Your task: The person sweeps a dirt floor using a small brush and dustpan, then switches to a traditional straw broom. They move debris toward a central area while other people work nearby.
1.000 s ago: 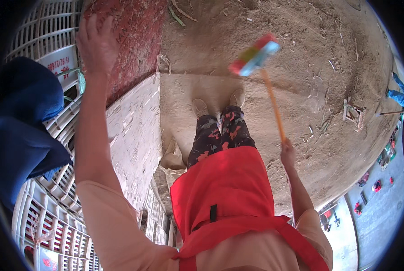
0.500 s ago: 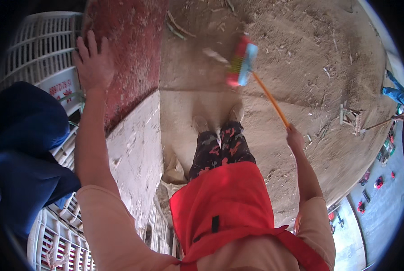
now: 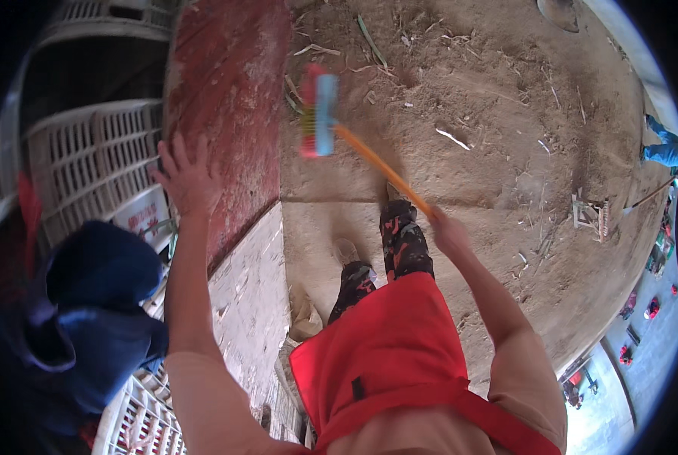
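The broom (image 3: 365, 153) has swung left since a moment ago. The biggest thing here is the dusty brown floor (image 3: 506, 136), with a long red board (image 3: 240, 129) down its left side. The broom is over the floor, its head just beside that board, bristles facing left; blur hides whether they touch the ground. I think this is a sweeping stroke to the left, and another stroke would need a tight hold and low bristles. The right arm reaches forward, the right hand (image 3: 446, 231) curled round the near end of the stick. The left arm stretches far, the left hand (image 3: 191, 178) spread wide, holding nothing, over the board; I can't tell if it touches. A small white scrap (image 3: 453, 139) lies right of the broom.
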Demonstrator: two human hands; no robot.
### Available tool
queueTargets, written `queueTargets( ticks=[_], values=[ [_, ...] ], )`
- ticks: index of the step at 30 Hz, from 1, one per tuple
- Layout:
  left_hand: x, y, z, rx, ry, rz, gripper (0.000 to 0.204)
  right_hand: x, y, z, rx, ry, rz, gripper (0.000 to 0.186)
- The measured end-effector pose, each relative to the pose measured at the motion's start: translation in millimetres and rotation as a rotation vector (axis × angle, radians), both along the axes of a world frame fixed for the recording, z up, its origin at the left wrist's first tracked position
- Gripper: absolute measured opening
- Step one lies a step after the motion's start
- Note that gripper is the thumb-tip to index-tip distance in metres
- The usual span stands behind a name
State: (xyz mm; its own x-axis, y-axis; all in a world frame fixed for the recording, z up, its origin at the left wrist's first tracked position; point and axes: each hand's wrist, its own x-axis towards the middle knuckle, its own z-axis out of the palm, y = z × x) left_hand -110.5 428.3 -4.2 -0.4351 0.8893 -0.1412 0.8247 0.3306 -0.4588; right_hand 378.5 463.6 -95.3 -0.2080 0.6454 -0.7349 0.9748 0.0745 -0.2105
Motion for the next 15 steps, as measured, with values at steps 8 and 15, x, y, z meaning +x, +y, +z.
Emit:
queueTargets(
  ticks=[8,15],
  values=[
    [-37.4,25.6,-70.7,0.192,0.122,-0.197,0.060,17.2,128.2,-72.2,-0.009,-0.187,0.124,0.028],
    [-38.5,30.4,-79.8,-0.016,0.153,-0.140,0.053,288.3,95.0,25.6,0.067,-0.587,-0.096,0.032]
  ],
)
